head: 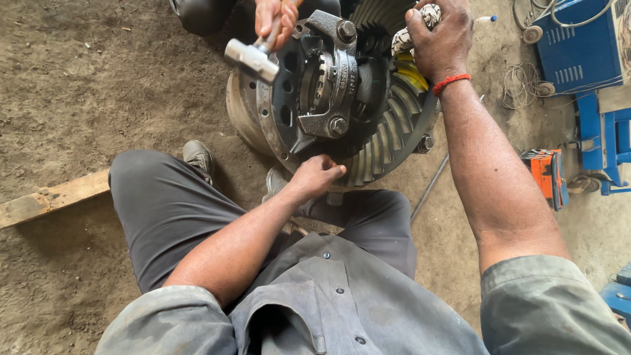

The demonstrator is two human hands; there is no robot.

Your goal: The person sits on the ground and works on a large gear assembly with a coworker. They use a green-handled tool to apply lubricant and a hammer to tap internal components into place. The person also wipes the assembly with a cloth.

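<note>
A large dark differential assembly [328,85] with a toothed ring gear [388,141] stands on the dirt floor between my knees. My left hand [315,176] grips its lower rim with curled fingers. My right hand [439,36] is closed around a cloth-wrapped handle [402,41] at the top right of the gear. From the top edge another person's hand [276,16] holds a steel hammer [252,59], whose head hangs just by the left flange of the assembly.
A wooden plank [52,197] lies on the floor at the left. A thin metal rod [430,187] rests right of the gear. At the right stand a blue machine [578,46], a coil of wire [522,82] and an orange tool [549,174].
</note>
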